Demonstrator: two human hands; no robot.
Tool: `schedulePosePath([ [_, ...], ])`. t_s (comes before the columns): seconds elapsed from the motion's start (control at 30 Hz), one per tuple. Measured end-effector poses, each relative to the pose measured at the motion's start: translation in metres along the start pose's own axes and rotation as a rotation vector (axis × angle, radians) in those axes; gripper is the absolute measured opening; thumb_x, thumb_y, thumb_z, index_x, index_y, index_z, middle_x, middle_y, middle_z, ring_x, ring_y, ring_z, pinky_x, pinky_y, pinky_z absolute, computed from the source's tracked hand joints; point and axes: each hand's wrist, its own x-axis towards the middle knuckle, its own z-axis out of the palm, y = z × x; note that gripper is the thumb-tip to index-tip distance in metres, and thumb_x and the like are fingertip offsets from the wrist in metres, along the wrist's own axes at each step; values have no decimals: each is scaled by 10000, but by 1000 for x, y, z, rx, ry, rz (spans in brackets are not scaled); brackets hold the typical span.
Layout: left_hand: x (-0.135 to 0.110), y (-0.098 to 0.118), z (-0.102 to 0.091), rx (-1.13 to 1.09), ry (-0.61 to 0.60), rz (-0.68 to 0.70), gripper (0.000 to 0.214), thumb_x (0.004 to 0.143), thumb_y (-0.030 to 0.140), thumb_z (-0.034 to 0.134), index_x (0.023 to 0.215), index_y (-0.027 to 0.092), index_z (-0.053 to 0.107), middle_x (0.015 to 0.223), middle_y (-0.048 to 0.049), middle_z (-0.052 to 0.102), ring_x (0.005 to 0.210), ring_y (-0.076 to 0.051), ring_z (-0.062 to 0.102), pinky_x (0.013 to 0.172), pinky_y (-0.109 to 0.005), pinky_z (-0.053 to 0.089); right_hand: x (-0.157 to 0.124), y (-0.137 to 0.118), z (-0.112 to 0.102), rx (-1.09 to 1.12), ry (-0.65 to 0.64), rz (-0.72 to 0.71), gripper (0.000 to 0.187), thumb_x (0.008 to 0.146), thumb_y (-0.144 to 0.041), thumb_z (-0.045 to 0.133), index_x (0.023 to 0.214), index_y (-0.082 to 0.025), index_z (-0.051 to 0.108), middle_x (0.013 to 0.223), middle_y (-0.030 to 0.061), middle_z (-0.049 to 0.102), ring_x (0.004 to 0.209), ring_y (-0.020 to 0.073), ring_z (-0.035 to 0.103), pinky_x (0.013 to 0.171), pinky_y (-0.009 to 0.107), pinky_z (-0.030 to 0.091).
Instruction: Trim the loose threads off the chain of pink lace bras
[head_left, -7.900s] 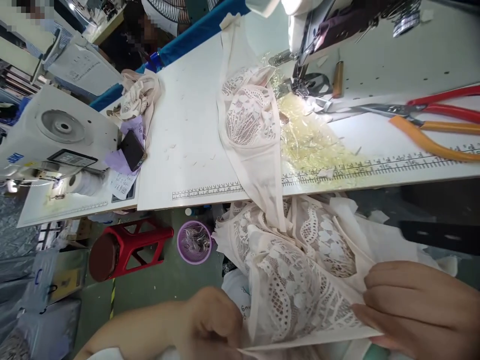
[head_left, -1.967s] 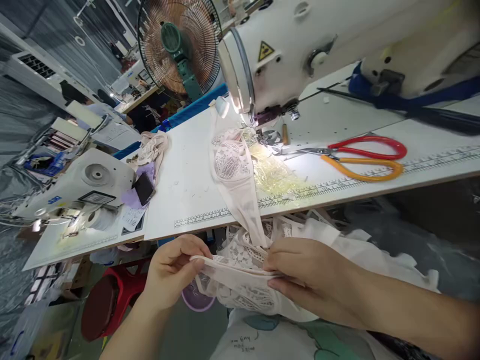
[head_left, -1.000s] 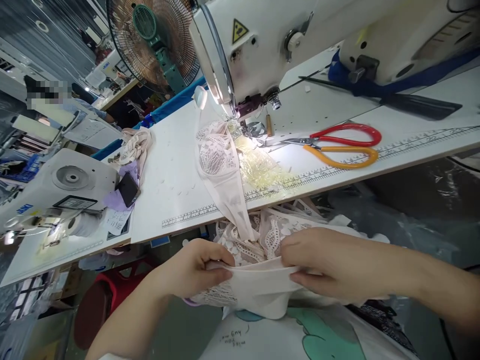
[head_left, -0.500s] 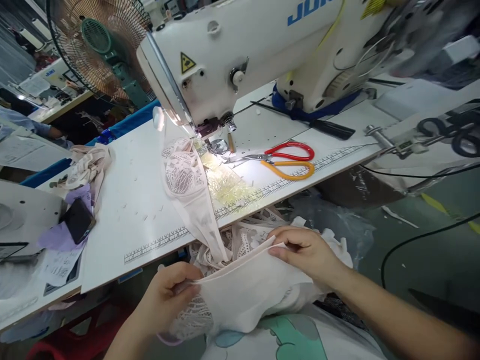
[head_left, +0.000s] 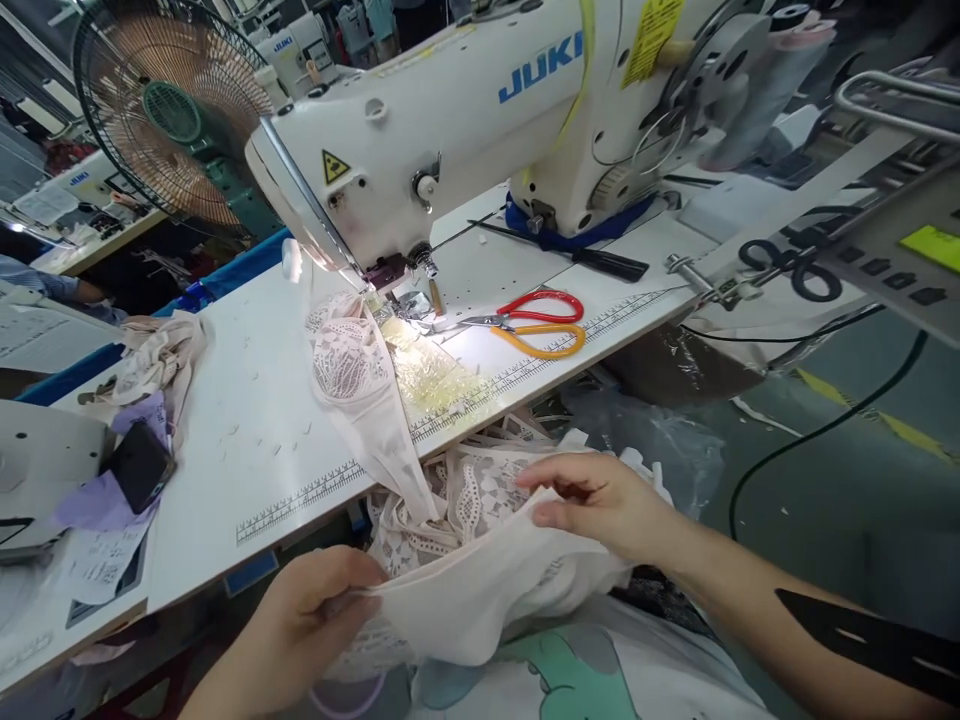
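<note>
My left hand (head_left: 300, 625) is closed, pinching one end of a cream fabric piece (head_left: 480, 590) low in the view. My right hand (head_left: 600, 500) pinches the other end of the same piece, so it stretches between the two hands over my lap. Under it lies a heap of cream lace garments (head_left: 465, 490). Another lace piece (head_left: 352, 370) hangs from the sewing table (head_left: 247, 440) down into that heap, its top end near the needle of the white sewing machine (head_left: 450, 130).
Red and orange scissors (head_left: 536, 322) lie on the table right of the needle, beside clear plastic scraps (head_left: 435, 375). A phone (head_left: 139, 465) and more lace (head_left: 161, 350) sit at the table's left. A fan (head_left: 172, 110) stands behind. A cable (head_left: 825, 430) crosses the floor at right.
My view has swung up and right, bringing the whole sewing machine in. Both hands keep hold of the fabric piece, and the right hand has spread its end outwards and upwards.
</note>
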Motion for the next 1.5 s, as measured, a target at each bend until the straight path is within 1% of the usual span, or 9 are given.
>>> schedulePosePath([
  [0.2,24,34,-15,-243,-339,-25,140,801,181,562,849,151,690,780,-78,695,681,-187,635,615,-242,490,-40,-24,-30,-169,-138,31,208,766,-399,647,709,-201,616,654,14,597,582,149,530,518,255,413],
  [0.4,69,5,9,-22,-190,-164,138,796,185,533,837,157,662,763,-27,650,670,-149,588,613,-231,468,-22,16,-31,-422,-42,69,199,824,-378,515,716,-212,531,649,-5,546,581,153,493,520,264,385],
  [0.57,69,-6,20,-15,-116,-193,143,791,167,534,855,175,661,869,-43,647,792,-172,600,701,-255,485,-7,40,-31,-379,-88,91,208,827,-409,514,765,-213,543,706,10,576,626,167,520,559,282,418],
  [0.7,66,-5,22,-98,-89,-201,134,802,161,532,857,158,654,848,-52,629,767,-164,589,685,-255,480,-2,43,-39,-288,-185,116,388,752,-479,640,1024,-203,621,1001,82,649,768,215,597,643,321,484],
  [0.87,63,2,22,-155,-93,-154,134,809,131,519,866,144,640,852,-62,611,765,-158,583,675,-252,469,12,21,-35,-483,-293,-215,337,792,-456,641,981,-179,670,989,108,654,915,255,599,764,369,486],
  [1.03,56,16,17,0,-106,-77,182,797,79,487,891,152,626,798,-42,580,713,-139,536,629,-236,421,26,-9,7,-587,-337,-555,284,787,-350,682,973,-140,639,954,110,679,875,250,601,779,398,458],
  [1.23,50,35,9,70,-121,-122,135,789,96,491,838,145,606,740,-15,531,664,-121,500,598,-217,398,26,-13,45,-678,-239,-727,88,832,-141,551,830,-121,637,677,60,625,599,195,537,564,330,410],
  [1.37,59,48,-8,-70,-275,-176,101,792,131,515,817,143,612,706,4,561,610,-100,491,570,-199,399,13,-25,40,-755,-262,-809,180,825,-52,458,808,-128,620,643,49,587,564,187,495,534,327,364],
  [1.5,77,43,-17,-155,-434,-171,138,809,197,530,872,141,639,794,-29,653,672,-133,563,601,-218,432,8,-38,24,-800,-259,-691,229,882,-124,421,793,-140,631,639,46,594,559,189,524,521,327,363],
])
